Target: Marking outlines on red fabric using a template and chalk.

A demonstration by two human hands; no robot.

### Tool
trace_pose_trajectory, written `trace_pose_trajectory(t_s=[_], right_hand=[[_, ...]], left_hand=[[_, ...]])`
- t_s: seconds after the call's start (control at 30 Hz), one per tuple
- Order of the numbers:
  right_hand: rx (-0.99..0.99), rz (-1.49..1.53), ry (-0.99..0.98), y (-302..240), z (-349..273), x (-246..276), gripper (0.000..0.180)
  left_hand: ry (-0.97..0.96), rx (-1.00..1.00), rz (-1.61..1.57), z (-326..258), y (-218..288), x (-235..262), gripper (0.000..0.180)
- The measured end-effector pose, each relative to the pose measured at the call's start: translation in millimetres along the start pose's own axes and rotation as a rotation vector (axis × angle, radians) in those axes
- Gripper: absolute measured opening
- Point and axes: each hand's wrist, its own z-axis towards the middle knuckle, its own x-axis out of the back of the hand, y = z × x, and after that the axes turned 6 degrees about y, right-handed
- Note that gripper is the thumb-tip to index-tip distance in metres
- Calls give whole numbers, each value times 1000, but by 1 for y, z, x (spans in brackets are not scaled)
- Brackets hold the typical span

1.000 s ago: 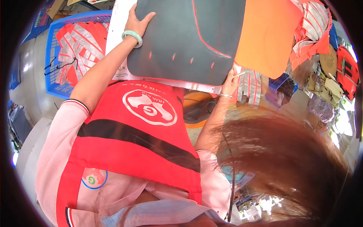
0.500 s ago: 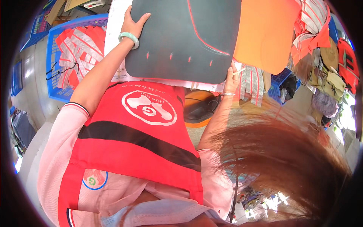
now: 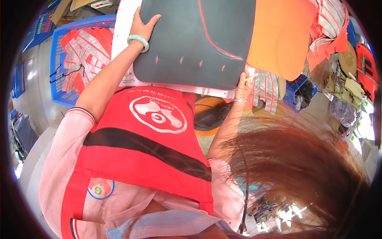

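Note:
A dark grey-green flat panel (image 3: 183, 40) with rounded corners lies on a white tabletop (image 3: 120, 34). A curved red line and several short red-marked slits show on it. My left hand (image 3: 142, 28), wearing a pale green bangle, rests at the panel's left edge with thumb and fingers apart. At the lower right corner of the panel, my right hand (image 3: 242, 83) has its fingers closed around a thin pale stick (image 3: 252, 76); its exact kind is unclear. An orange sheet (image 3: 278, 36) lies just right of the panel, beside that hand.
On the left stands a blue basket (image 3: 55, 59) of red and silver-striped pieces (image 3: 85, 51). Similar striped cloth (image 3: 328, 28) hangs at the right, above a smaller blue crate (image 3: 292, 91). Below the table edge sits an orange-and-black object (image 3: 207, 115). Hair covers the lower right.
The panel, sheet and both hands appear shifted very slightly right and down in the picture, along with the surroundings. Both hands keep the same places on the panel.

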Motion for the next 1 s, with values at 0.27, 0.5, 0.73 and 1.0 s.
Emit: trace_pose_trajectory(t_s=[0.27, 0.5, 0.73, 1.0], right_hand=[[159, -231, 73, 16, 5, 6, 32], [235, -454, 329, -44, -16, -21, 38], [132, -192, 101, -22, -32, -47, 16], [316, -364, 48, -17, -32, -51, 18]], left_hand=[[50, -88, 8, 3, -7, -3, 92], [41, -43, 17, -2, 6, 7, 93], [4, 9, 43, -3, 14, 6, 95], [55, -88, 56, -4, 44, 18, 85]])
